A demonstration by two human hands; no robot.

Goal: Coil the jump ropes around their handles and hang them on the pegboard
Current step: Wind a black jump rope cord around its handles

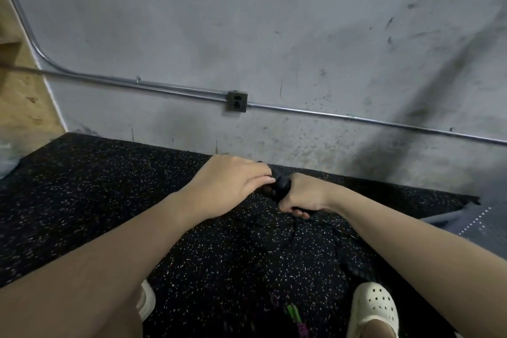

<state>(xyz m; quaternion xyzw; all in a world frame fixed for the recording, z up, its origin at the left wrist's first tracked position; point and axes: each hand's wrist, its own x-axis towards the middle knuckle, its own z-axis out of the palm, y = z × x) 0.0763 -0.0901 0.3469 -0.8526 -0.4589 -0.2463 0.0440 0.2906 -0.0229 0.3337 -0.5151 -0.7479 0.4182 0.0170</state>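
Both hands meet over the speckled black floor in the middle of the view. My right hand (pixel 303 196) grips the black jump rope handles (pixel 282 186), fingers curled round them. My left hand (pixel 233 181) pinches the thin black rope at the handles' left side. Thin loops of the rope (pixel 277 228) hang below the hands, hard to make out against the dark floor. Another jump rope with a green handle (pixel 293 313) lies blurred on the floor between my feet. No pegboard is in view.
A grey concrete wall (pixel 247 35) stands close ahead, with a metal conduit and an outlet box (pixel 237 101) on it. A plywood panel (pixel 19 90) is at the left. My cream clogs (pixel 375 307) stand on the rubber floor (pixel 109 186). A grey perforated surface (pixel 477 219) shows at the right.
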